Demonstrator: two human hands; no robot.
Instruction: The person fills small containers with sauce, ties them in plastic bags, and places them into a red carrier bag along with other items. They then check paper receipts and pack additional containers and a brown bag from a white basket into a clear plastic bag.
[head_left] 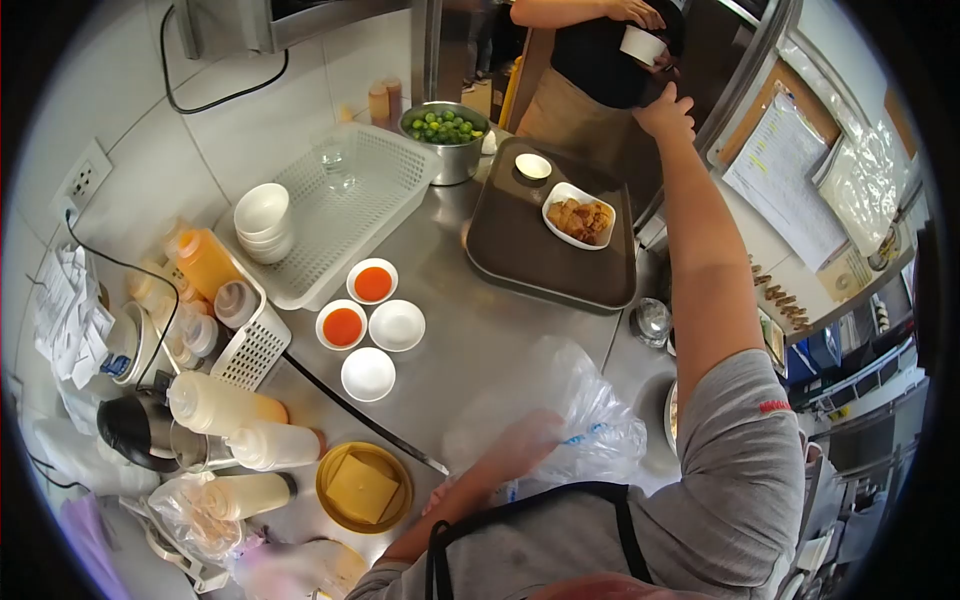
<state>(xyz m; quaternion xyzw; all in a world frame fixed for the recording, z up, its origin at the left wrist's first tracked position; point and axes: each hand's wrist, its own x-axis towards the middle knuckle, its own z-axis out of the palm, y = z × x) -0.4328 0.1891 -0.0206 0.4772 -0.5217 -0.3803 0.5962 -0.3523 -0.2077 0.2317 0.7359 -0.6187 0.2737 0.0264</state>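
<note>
My right arm reaches far forward, and my right hand (667, 112) is open at its end, fingers apart. Just beyond it, another person (612, 60) holds a white bowl (642, 46). My left hand (530, 436) is smeared by motion over the counter, at the edge of a clear plastic bag (600, 425); its fingers cannot be made out. Ahead of me lies a brown tray (520, 225) with a white dish of browned fried food (578, 217) and a small white cup (533, 166). Two small bowls of red sauce (373, 283) stand beside two white bowls (397, 326).
A perforated plastic basket (385, 185) holds stacked white bowls (264, 222). Behind it is a metal pot of green citrus fruit (443, 130). Squeeze bottles (225, 403) and a yellow round container (365, 487) stand at the left. Papers (785, 175) hang on a board at the right.
</note>
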